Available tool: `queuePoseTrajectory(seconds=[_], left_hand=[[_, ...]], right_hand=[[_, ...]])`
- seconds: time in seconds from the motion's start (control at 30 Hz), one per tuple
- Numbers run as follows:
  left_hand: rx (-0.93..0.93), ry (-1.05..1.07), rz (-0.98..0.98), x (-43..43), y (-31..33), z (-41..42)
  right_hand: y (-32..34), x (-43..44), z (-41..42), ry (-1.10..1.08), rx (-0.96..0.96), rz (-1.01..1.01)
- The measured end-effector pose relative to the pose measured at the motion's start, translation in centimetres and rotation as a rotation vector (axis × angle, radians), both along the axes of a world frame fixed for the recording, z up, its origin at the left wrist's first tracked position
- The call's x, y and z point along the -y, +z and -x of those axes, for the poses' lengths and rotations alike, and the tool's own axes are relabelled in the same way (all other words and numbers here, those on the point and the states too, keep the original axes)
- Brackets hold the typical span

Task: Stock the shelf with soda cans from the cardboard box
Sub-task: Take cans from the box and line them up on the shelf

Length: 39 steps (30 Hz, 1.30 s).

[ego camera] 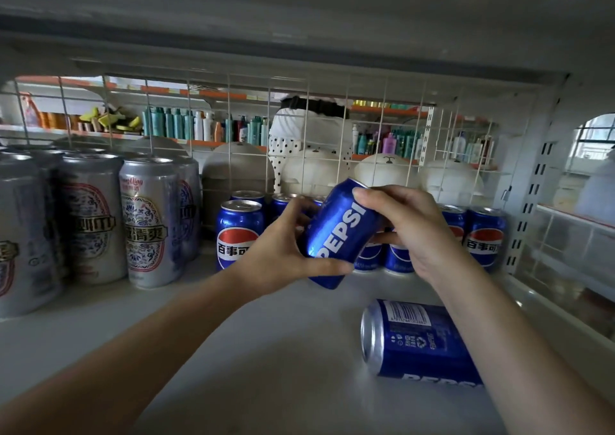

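A blue Pepsi can [339,231] is tilted in the air above the white shelf [233,341], its top leaning to the upper right. My left hand [283,251] grips its lower end and my right hand [409,231] grips its upper end. A second Pepsi can [416,341] lies on its side on the shelf, under my right forearm. Several Pepsi cans stand upright at the back, one at the left [238,234] and one at the right [484,238]; others are partly hidden behind my hands. The cardboard box is out of view.
Tall silver beer cans [149,221] stand in a group on the left of the shelf. A white wire grid [332,128] closes the back; a person and shelves of bottles show through it. A slotted upright [529,208] bounds the right side. The shelf above hangs low overhead.
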<state>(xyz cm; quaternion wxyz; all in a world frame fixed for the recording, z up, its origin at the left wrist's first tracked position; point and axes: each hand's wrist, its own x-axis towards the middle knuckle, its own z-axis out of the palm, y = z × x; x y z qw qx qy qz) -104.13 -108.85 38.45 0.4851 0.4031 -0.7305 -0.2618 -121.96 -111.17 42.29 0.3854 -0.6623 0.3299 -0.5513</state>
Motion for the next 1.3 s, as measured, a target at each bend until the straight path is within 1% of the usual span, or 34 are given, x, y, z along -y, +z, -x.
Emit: queuePoseTrajectory(seconds=[0.1,0.17,0.23,0.37,0.43,0.57,0.67,0.77,0.83,0.93,1.07,1.23,1.3], left_hand=[[-0.011,0.071,0.047,-0.3,-0.1,0.5],[-0.061,0.058,0.013,-0.4,-0.3,0.5],[-0.173,0.002,-0.07,-0.6,-0.4,0.3],[-0.384,-0.206,-0.259,-1.2,-0.2,-0.3],[-0.409,-0.254,-0.295,-1.4,-0.3,-0.5],[-0.391,-0.302,-0.329,-1.3,-0.7,-0.4],[-0.435,-0.357,-0.358,-1.0,-0.9,-0.2],[-0.483,-0.388,-0.394,-1.0,-0.8,-0.3],[-0.488,-0.399,-0.417,-1.1,-0.8,-0.4],[-0.481,-0.418,-0.454,-1.1,-0.8,-0.3],[-0.372,-0.437,-0.418,-1.3,-0.4,0.3],[-0.281,-0.257,-0.288,-1.7,-0.5,0.5],[-0.255,-0.218,-0.248,-1.9,-0.5,0.7]], right_hand=[[-0.1,-0.1,-0.1,-0.003,-0.005,0.031],[-0.1,-0.2,0.0,-0.004,-0.038,0.075],[-0.1,-0.4,0.1,0.019,-0.057,0.119],[-0.2,-0.3,0.4,0.07,-0.021,0.158],[-0.2,-0.1,0.5,0.112,-0.032,0.132],[0.1,0.3,0.4,0.236,-0.043,0.08],[0.3,0.3,0.4,0.361,0.029,0.034],[0.2,0.3,0.4,0.419,0.091,0.022],[0.2,0.2,0.3,0.41,0.101,0.032],[0.2,0.2,0.4,0.338,0.091,0.077],[0.0,0.4,0.7,0.257,0.085,0.126],[-0.2,0.3,0.6,0.145,0.072,0.161],[-0.2,0.3,0.5,0.106,0.076,0.174]])
